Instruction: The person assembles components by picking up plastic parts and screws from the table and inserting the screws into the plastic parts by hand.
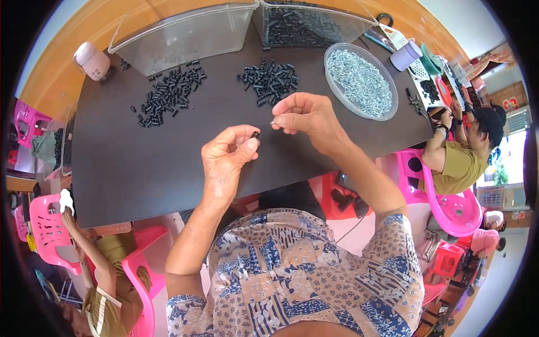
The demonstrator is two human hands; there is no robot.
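My left hand (223,157) is closed over the table, pinching a small black cylindrical piece (255,135) between thumb and fingers. Just to its right, my right hand (309,119) grips a tiny silvery metal piece (273,123) at its fingertips; its exact kind is too small to tell. The two pieces are apart. Beyond my hands lie a pile of short black cylindrical pieces (269,81) and a larger, looser pile (168,96) to the left. A round clear tub (394,108) holds many small silvery metal pieces (359,81) at the right.
Two clear plastic bins (185,45) stand along the far edge; the right one contains black pieces (297,25). Lidded cups (92,60) flank them. Pliers-like tool (415,102) lies at the right edge. Co-workers sit right (463,163) and lower left (115,286), near pink chairs.
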